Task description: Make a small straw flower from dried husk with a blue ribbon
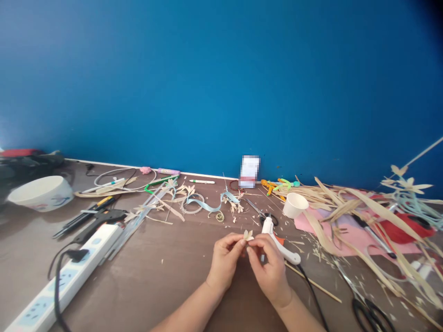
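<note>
Close together near the middle of the table, both my hands pinch a small cream flower (248, 235) of thin, dry-looking petals. My left hand (224, 258) holds it between thumb and fingertips from the left. From the other side, the thumb and fingers of my right hand (270, 265) close at its base; the exact grip there is partly hidden. Just behind my right hand lies a white glue gun (285, 251) with a black cord. A pair of black-handled scissors (270, 218) and a pale blue ribbon (207, 206) with similar flowers lie farther back.
A white power strip (69, 281) and a dark glue gun (104, 223) lie left, near a white bowl (43, 193). At right are a paper cup (295, 204), dry husk strips (380, 207), pink sheets (308, 220) and large scissors (363, 299). A blue wall (221, 83) stands behind.
</note>
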`<state>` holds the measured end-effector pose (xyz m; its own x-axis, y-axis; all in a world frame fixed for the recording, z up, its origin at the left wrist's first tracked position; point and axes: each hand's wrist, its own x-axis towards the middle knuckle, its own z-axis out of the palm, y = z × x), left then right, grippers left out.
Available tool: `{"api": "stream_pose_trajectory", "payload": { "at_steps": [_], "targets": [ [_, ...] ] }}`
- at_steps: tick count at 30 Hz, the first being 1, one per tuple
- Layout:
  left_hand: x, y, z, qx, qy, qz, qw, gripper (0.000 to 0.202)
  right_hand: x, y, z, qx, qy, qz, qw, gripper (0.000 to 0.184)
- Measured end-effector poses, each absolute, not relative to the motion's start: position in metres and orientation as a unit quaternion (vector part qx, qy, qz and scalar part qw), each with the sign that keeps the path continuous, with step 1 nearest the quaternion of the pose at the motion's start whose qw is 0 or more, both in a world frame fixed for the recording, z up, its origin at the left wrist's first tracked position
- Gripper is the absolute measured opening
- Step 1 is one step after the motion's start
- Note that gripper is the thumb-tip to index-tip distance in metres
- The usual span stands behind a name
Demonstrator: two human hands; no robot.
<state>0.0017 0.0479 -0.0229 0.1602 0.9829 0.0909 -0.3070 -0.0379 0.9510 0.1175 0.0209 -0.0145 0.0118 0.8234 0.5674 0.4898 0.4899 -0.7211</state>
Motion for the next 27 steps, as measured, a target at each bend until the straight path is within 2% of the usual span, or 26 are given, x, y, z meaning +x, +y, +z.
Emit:
{"api": "stream_pose_trajectory", "payload": {
  "at_steps": [8, 27],
  "targets": [
    [-0.0006, 0.0458, -0.0236, 0.562, 0.365, 0.540, 0.509, 0.015, 0.1147, 0.0204, -0.0175, -0.504, -0.647, 0.186, 0.541, 0.005],
    [0.0021, 0.0481, -0.0218, 0.539, 0.345, 0.494, 0.588, 0.022, 0.1220, 0.0270, -0.0241, -0.532, -0.624, 0.173, 0.545, 0.005]
  ]
}}
